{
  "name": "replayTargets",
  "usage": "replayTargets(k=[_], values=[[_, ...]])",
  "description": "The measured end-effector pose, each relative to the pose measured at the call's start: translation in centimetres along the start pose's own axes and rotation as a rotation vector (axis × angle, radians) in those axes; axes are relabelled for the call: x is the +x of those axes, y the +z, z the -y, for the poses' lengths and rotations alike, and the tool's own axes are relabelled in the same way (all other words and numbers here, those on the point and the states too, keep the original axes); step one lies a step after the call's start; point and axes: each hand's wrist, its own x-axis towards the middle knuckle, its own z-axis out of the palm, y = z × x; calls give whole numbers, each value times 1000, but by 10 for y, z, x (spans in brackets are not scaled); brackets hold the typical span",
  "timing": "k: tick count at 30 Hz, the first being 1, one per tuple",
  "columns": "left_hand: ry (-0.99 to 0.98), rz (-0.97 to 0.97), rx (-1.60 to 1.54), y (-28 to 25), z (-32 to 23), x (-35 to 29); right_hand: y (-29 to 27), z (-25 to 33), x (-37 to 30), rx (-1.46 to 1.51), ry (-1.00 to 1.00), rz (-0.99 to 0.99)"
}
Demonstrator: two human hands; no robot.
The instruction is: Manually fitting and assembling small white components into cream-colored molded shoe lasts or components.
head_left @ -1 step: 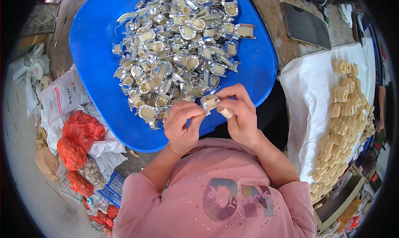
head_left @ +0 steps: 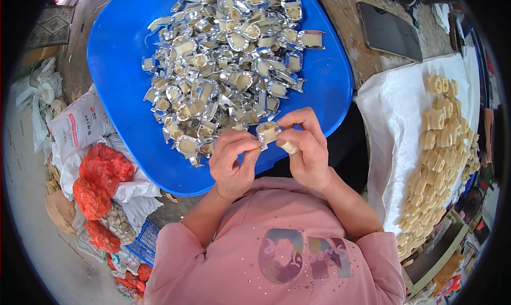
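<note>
Just over the near rim of a blue plastic tub (head_left: 120, 81), both hands meet at one small cream piece with silver foil around its edges (head_left: 268, 133). My left hand (head_left: 232, 164) pinches its left side between thumb and fingertips. At its right side, my right hand (head_left: 310, 151) grips it with thumb and forefinger. A pale wrap (head_left: 288, 146) sits around a digit of that hand. Beyond the hands, a heap of similar foil-edged cream pieces (head_left: 234, 65) lies in the tub.
On the right, many bare cream pieces (head_left: 439, 145) lie on a white woven sheet (head_left: 380, 113). A dark phone (head_left: 390, 32) rests on the worn wooden surface at the far right. Red mesh bags (head_left: 106, 169), a white printed sack (head_left: 80, 121) and a blue crate (head_left: 143, 242) are at the left.
</note>
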Motion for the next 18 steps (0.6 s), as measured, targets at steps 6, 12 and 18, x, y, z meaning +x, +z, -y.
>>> replayTargets(k=[6,12,18], values=[[200,-5,47,4,-11,11,-1,10,-1,-83,-138,-74],[213,-21,153,12,-19,15,1,14,-4,68,-67,-91],[129,-13,50,23,-15,11,-1,14,-7,42,-66,-142]])
